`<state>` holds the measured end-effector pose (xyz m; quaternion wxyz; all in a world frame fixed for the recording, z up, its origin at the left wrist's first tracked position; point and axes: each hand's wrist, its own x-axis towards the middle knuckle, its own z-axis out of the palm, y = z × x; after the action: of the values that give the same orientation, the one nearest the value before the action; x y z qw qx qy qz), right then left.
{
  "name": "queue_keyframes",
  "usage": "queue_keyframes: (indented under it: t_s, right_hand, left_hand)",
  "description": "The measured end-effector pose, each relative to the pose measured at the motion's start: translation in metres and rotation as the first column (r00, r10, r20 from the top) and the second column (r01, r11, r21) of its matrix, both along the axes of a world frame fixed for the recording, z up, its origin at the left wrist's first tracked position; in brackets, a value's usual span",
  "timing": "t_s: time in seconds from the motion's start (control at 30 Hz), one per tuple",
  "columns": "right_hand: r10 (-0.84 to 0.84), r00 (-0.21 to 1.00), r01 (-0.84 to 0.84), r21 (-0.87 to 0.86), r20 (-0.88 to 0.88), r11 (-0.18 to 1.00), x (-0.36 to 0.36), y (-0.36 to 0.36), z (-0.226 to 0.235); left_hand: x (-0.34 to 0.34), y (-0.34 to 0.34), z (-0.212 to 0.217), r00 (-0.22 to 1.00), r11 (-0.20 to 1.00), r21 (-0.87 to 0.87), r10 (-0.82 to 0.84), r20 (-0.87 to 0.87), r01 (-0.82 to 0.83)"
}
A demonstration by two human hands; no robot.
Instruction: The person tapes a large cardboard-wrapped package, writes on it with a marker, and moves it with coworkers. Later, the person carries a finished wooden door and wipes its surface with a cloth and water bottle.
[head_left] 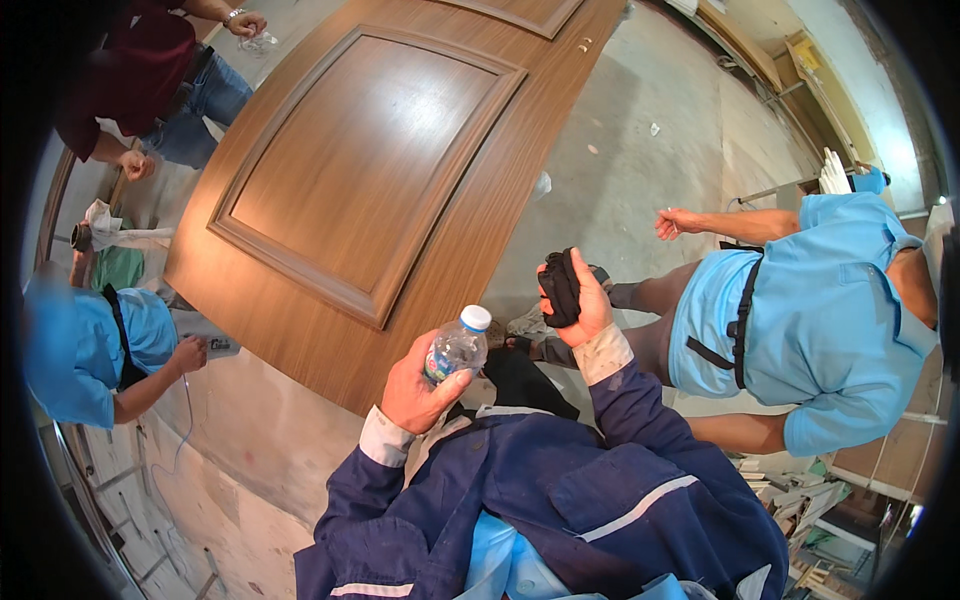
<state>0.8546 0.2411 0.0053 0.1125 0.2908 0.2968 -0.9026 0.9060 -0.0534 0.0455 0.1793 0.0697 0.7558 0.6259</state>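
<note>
My left hand [408,394] is closed round a small clear plastic bottle [462,347] with a white cap and a coloured label. The bottle is tilted, its cap on and pointing up and to the right. In my right hand [594,308], raised to about the same height, is a crumpled black cloth bundle [562,287]; whether it is a glove I cannot tell. The fingers curl round it and the thumb points up. Just beyond both hands lies a large brown wooden door [350,170] with raised panel mouldings, and neither hand touches it.
A person in a light blue shirt [820,310] stands close on my right, one arm stretched toward the door. Another in light blue [130,330] is at the left, and one in dark red [125,75] at the far left. Wood scraps [800,500] lie at lower right.
</note>
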Motion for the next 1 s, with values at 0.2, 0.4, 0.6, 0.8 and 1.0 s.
queue_keyframes:
  t_s: [0.2,0.4,0.6,0.8,1.0]
  right_hand:
    - [0.116,0.991,-0.074,0.441,-0.069,0.895,-0.041,0.034,0.015]
    - [0.243,0.951,-0.016,0.758,-0.189,0.652,-0.064,0.072,0.023]
    - [0.056,0.977,0.002,0.272,-0.206,0.962,-0.08,0.129,0.033]
    - [0.04,0.97,0.074,0.452,-0.238,0.889,-0.135,0.2,0.022]
    - [-0.061,0.983,0.126,0.387,-0.176,0.913,-0.254,0.274,0.012]
  left_hand:
    - [-0.056,0.076,0.005,0.998,0.991,-0.118,-0.062,-0.001,0.062]
    - [-0.109,0.143,0.009,0.976,0.961,-0.172,-0.217,0.01,0.216]
    - [-0.168,0.199,0.008,0.923,0.899,-0.22,-0.383,0.028,0.379]
    - [-0.257,0.26,0.0,0.886,0.851,-0.262,-0.463,0.033,0.455]
    - [-0.369,0.313,-0.015,0.876,0.849,-0.248,-0.482,-0.002,0.466]
